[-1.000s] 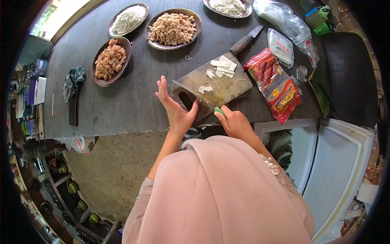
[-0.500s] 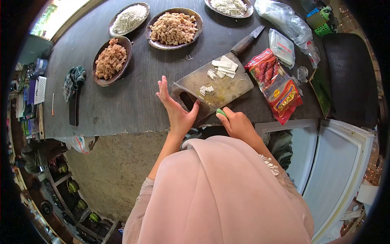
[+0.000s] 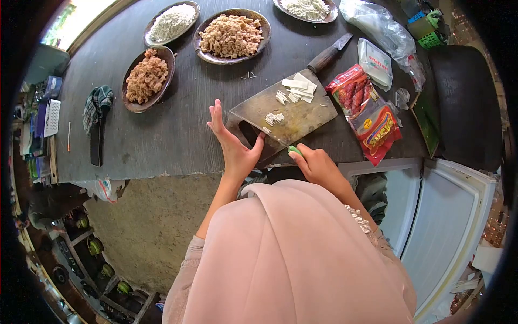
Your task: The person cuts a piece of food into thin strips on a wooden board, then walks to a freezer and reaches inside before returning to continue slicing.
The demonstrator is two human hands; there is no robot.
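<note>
The right hand (image 3: 315,164) is closed round the green handle of a knife (image 3: 294,150) at the table's near side, with the blade slanting away to the left across the cutting board (image 3: 310,119). The left hand (image 3: 236,151) is spread wide, fingers raised clear of the edge, and only its thumb reaches in beside the blade, near a few short white sticks (image 3: 266,130). I take that thumb to be a guide or a steadying touch; whether it presses on anything, I can't tell from here.

The flat white slabs (image 3: 300,85) lie overlapping towards the board's far right, apart from the blade, which seems to leave room for cutting. A little pile of cut sticks (image 3: 274,119) sits between them and the knife. The wooden-handled knife (image 3: 325,58) lies just past the board's far corner, out of the hands' way. Farther off, the heaped brown pieces (image 3: 231,36) are held together by their plate (image 3: 229,61).
</note>
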